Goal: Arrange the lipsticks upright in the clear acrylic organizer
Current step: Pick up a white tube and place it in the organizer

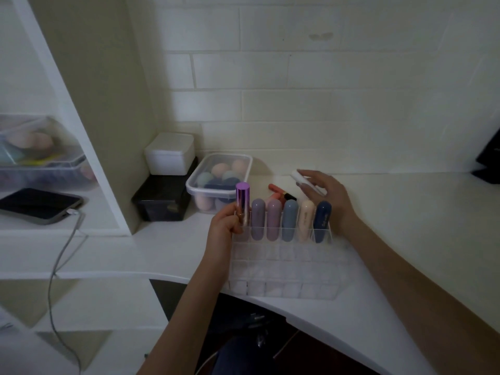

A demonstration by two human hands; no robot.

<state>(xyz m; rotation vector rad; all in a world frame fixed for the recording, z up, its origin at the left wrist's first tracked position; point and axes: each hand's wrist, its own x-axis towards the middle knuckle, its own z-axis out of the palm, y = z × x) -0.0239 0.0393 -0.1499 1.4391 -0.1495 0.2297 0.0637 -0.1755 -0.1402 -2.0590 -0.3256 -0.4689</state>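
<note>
1. A dim white room: a painted brick wall behind a white curved countertop, with white shelving at the left holding a dark phone on a charging cable.
2. On the countertop sits a clear acrylic organizer with a grid of small compartments. Only its back row is filled, where five rounded pastel lipsticks stand upright.
3. Behind it is a clear lidded tub of makeup sponges, beside a white box stacked on a black box.
4. The left hand grips a shiny metallic purple lipstick tube upright at the back row's left end.
5. The right hand reaches behind the organizer, fingers loosely spread, pinching a slim white tube.
6. A few coral and dark lipsticks lie loose behind the organizer.
7. The tubes look light, rigid and slick; holding each around its middle seems safest.
</note>
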